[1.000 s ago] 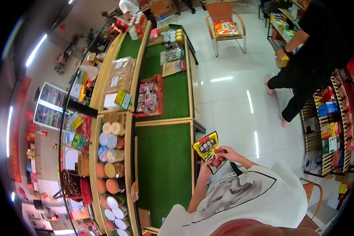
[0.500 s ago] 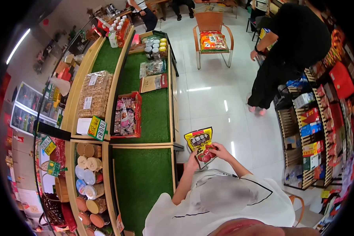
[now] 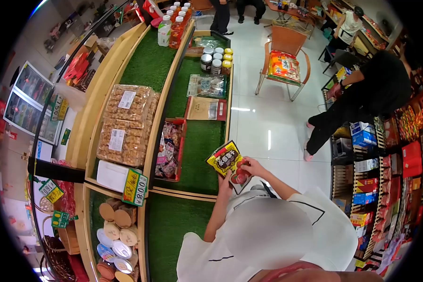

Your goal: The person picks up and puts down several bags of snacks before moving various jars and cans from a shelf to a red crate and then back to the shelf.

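**Snack packet in hand, above the display shelf edge**

Item: yellow-and-black snack packet, held upright in front of the chest, just right of the green-lined shelf. Left hand grips its lower edge from beneath; right hand pinches the red bottom corner, fingers curled. Status: packet is lifted and not set on any shelf. Adjacent: red tray of wrapped sweets to the left; a person in black bends at the far-right racks.
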Demonstrator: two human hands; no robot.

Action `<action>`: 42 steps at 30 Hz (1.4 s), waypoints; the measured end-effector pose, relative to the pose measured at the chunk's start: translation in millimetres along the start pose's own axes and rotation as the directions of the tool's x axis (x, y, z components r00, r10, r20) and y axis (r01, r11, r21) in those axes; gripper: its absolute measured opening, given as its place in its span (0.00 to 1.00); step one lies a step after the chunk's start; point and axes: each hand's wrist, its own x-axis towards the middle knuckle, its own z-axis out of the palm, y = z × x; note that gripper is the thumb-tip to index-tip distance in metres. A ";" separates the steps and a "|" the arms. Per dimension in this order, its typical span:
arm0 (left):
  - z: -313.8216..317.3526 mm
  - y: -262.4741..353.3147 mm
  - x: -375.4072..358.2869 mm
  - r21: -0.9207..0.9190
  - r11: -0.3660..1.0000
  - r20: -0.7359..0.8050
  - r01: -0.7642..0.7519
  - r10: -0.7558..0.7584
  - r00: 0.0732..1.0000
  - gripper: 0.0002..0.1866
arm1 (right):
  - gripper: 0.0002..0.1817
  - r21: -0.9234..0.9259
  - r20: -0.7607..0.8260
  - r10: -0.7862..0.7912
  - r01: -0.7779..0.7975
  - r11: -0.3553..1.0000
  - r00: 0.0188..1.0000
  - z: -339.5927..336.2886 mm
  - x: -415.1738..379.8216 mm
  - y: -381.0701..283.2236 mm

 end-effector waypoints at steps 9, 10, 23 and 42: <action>39.3 41.2 162.3 -0.076 0.971 -0.161 -0.229 0.215 0.963 0.28 | 0.34 -0.426 0.136 0.150 -0.079 0.901 0.979 -52.8 194.8 -36.4; 42.7 43.9 190.5 -0.100 0.963 -0.170 -0.250 0.231 0.958 0.29 | 0.34 -0.459 0.154 0.160 -0.073 0.886 0.975 -57.7 227.1 -29.1; 14.6 89.7 467.5 -0.013 0.999 -0.561 0.039 -0.039 0.827 0.42 | 0.11 -0.596 0.129 -0.114 0.169 0.785 0.985 -76.5 524.7 12.0; 45.7 57.1 369.1 0.422 0.901 -0.635 0.101 0.214 0.743 0.39 | 0.37 -0.444 0.441 -0.223 0.427 0.788 0.869 -147.0 423.0 49.0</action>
